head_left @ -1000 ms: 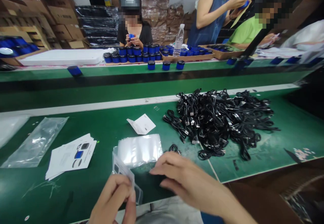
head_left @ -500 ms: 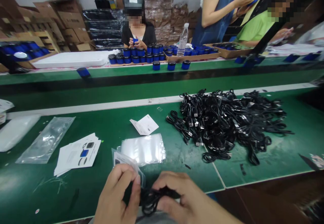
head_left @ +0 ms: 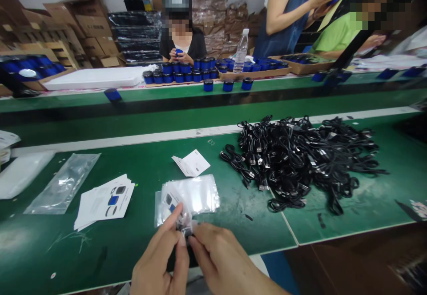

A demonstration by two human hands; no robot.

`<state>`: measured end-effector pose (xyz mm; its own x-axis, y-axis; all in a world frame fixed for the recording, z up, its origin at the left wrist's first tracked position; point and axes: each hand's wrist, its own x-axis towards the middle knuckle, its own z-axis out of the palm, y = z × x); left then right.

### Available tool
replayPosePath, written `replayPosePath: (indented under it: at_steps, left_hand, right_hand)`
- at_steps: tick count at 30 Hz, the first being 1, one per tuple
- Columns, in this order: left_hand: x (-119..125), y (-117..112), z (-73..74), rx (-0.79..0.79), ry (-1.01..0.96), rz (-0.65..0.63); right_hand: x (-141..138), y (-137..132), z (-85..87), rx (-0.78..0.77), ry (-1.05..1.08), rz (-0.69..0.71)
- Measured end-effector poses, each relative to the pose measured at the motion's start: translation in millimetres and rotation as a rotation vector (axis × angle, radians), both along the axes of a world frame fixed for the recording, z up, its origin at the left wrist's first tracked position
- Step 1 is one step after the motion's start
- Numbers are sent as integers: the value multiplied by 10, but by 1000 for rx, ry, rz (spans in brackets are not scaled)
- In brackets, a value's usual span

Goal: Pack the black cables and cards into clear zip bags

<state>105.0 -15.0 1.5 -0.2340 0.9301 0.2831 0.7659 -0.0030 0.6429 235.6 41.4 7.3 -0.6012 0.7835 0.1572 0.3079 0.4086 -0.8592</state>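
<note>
At the near edge of the bench, my left hand point(head_left: 163, 255) pinches a small clear plastic bag point(head_left: 183, 213) holding a printed leaflet point(head_left: 169, 200). My right hand point(head_left: 222, 253) is closed at the mouth of this bag, fingertips touching those of my left. Between them shows a dark bit of the black cable point(head_left: 188, 232); the hands hide most of it, and how far it sits inside the bag I cannot tell. Just beyond lies a stack of clear bags point(head_left: 203, 193), with a folded leaflet point(head_left: 193, 163) behind it.
A large heap of coiled black cables point(head_left: 293, 161) lies to the right. Leaflets point(head_left: 103, 204) and a long plastic bag point(head_left: 63, 184) are on the left. Across the green belt point(head_left: 140, 117) stand blue jars point(head_left: 208, 85) and a bottle point(head_left: 240, 50); several people work there.
My right hand has brought the coiled cable leftward and up to the bag, so the hands now meet. The bag is tilted differently, its leaflet picture showing more.
</note>
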Motion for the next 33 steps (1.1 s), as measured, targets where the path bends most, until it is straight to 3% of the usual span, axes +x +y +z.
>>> replayPosePath:
  at_steps: [3, 10, 13, 18, 22, 24, 26, 29, 31, 33]
  left_hand:
    - [31, -14, -41, 60, 90, -24]
    - [-3, -5, -28, 107, 48, -14]
    - [10, -1, -4, 137, 105, -4]
    - [95, -16, -2, 112, 117, 10]
    - [128, -29, -30, 152, 101, 20]
    - [139, -33, -42, 140, 96, 36]
    - [155, -30, -56, 154, 92, 39]
    - [183, -10, -82, 204, 115, -3]
    - [194, 6, -98, 214, 167, -44]
    - [189, 17, -100, 223, 237, -81]
  right_hand:
    - [7, 8, 17, -141, 71, 17]
    - [248, 226, -71, -748, 470, 434]
    - [225, 240, -111, -833, 469, 448]
    - [159, 116, -37, -574, 265, 120]
    - [209, 70, 46, -355, 154, 224]
    - [210, 64, 48, -166, 117, 202]
    - [166, 57, 11, 68, 77, 76]
    - [33, 38, -94, 334, 71, -235]
    - [-57, 26, -160, 393, 87, -431]
    - [-108, 25, -191, 366, 133, -514]
